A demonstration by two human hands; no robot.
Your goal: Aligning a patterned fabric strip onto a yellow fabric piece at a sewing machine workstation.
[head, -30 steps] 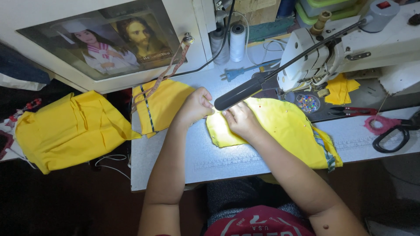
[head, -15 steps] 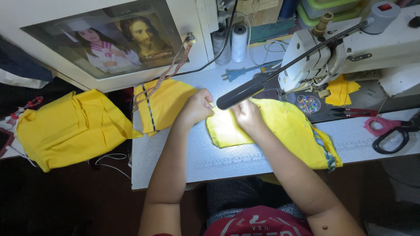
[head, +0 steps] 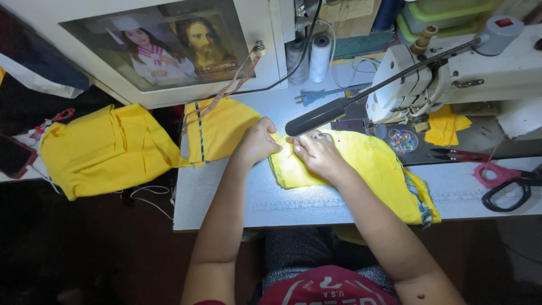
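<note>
Pinning in hand: left hand [head: 258,142] and right hand [head: 317,153] both pinch closed on the yellow fabric piece's [head: 367,164] edge beside the sewing machine [head: 451,79]; aligning that edge precisely seems the next requirement.

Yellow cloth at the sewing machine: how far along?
Done: a folded yellow piece lies set aside. In hand: left hand and right hand pinch the edge of the yellow cloth. Left: it is not yet under the sewing machine.

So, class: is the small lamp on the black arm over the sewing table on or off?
On. Below the lamp, the yellow cloth and table are brightly lit around both hands, left and right.
</note>
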